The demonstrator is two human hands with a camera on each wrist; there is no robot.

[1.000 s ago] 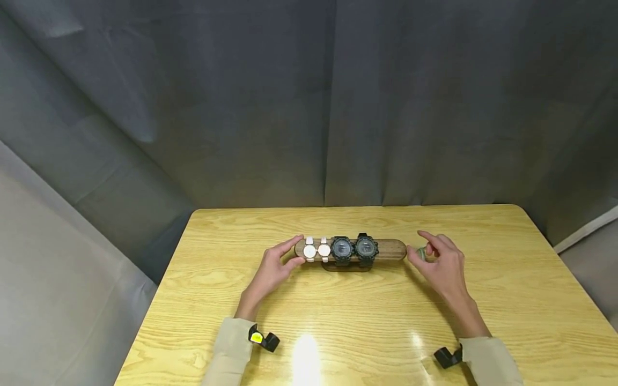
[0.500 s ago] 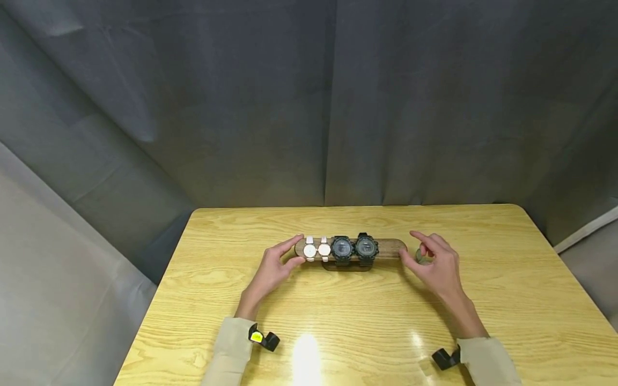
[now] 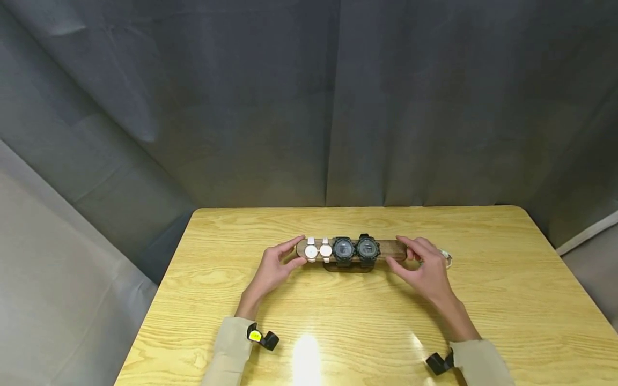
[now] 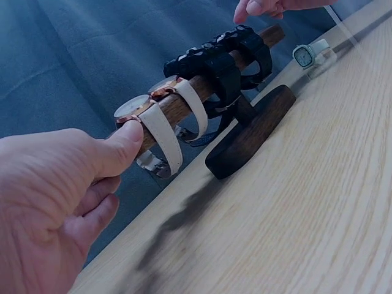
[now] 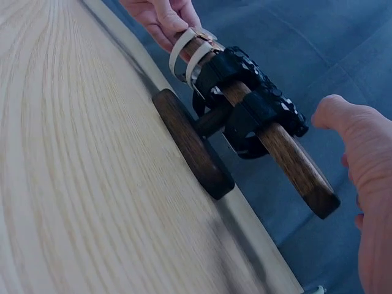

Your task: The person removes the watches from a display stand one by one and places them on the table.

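Observation:
A dark wooden watch stand (image 3: 392,250) carries two watches with white straps (image 4: 162,138) and two black digital watches (image 3: 355,249) on its bar. My left hand (image 3: 270,271) grips the bar's left end, thumb on the near side beside the outermost white watch. Around the bare right end, my right hand (image 3: 427,271) is held with thumb and index finger spread. In the right wrist view its thumb (image 5: 343,116) stands apart from the wood. A pale square-faced watch (image 4: 309,56) lies on the table past the stand, partly hidden behind the right hand in the head view.
The light wood-grain table (image 3: 338,311) has a dark grey curtain (image 3: 270,107) behind it. Small black wrist cameras (image 3: 271,340) stick out from both beige sleeves. The stand's oval foot (image 4: 251,135) rests on the tabletop below the bar.
My right hand has moved left, from beside the bar's right end to around it. More of the pale watch now shows to its right. My left hand has kept its hold.

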